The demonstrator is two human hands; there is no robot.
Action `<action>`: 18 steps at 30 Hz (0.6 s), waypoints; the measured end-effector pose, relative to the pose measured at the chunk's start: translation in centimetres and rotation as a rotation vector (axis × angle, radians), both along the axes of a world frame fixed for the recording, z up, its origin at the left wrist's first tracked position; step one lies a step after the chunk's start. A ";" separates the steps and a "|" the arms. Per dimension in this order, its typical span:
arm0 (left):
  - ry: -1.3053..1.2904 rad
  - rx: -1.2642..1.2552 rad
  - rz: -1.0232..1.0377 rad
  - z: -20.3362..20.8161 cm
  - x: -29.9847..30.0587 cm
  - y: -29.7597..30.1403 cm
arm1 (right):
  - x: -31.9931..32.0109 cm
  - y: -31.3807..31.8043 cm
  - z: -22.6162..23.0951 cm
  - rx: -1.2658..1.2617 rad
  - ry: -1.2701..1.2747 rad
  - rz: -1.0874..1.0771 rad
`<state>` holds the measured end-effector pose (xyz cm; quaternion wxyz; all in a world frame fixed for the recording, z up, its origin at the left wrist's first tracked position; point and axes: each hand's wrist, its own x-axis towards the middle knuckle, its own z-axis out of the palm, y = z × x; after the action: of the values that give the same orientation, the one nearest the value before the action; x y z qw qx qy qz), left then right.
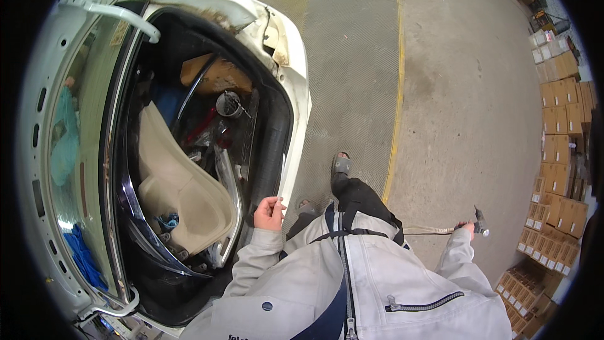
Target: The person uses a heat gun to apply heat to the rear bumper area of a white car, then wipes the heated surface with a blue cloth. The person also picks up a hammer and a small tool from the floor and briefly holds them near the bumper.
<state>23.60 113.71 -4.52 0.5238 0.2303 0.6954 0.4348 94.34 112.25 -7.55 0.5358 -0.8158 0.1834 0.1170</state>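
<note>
Cardbd boxes [556,121] stand R of yel line [401,63].

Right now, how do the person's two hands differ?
The left hand is at the boot's white edge, while the right hand is out over the floor. The right hand grips a tool; the left hand shows none. The left hand also looks bigger here than the right hand. Both are bare, below light grey sleeves.

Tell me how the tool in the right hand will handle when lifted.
The tool is probably rigid and perhaps heavy for its size, as its body looks metallic. The pale hose leading to the right hand might tug. Pushed, it could rock, given its irregular outline.
</note>
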 end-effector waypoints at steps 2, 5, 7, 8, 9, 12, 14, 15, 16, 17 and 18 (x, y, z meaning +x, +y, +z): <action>0.035 0.065 0.022 -0.1 -0.6 -2.3 | -1.1 1.2 -0.4 0.059 -0.001 0.083; 0.064 0.117 0.064 0.1 -2.0 -6.0 | -3.1 1.5 -0.9 0.042 -0.020 0.205; 0.067 0.162 0.108 0.6 -3.0 -8.8 | -4.1 1.3 -1.2 0.028 -0.059 0.315; 0.093 0.162 0.116 0.9 -3.5 -10.3 | -4.5 1.0 -1.2 0.006 -0.094 0.354; 0.100 0.160 0.129 1.4 -4.0 -12.0 | -4.8 0.9 -1.3 0.016 -0.106 0.376; 0.137 0.183 0.167 2.5 -4.9 -17.3 | -5.3 0.5 -1.5 -0.072 -0.135 0.398; 0.152 0.148 0.258 3.6 -4.8 -21.8 | -5.4 1.0 -1.5 0.026 -0.154 0.437; 0.192 0.172 0.269 4.2 -4.5 -24.0 | -5.3 1.5 -1.3 0.010 -0.121 0.462; 0.207 0.144 0.323 4.6 -3.8 -25.9 | -5.3 2.2 -1.2 -0.005 -0.092 0.487; 0.225 0.124 0.367 5.2 -2.8 -28.1 | -5.4 2.4 -0.9 -0.048 -0.053 0.507; 0.254 0.099 0.382 5.9 -1.7 -30.3 | -5.4 3.2 -0.5 -0.096 -0.050 0.537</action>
<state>21.86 83.40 1.35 0.3283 0.1729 0.7645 0.5270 88.94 115.44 -8.10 0.4508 -0.8623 -0.0473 0.2257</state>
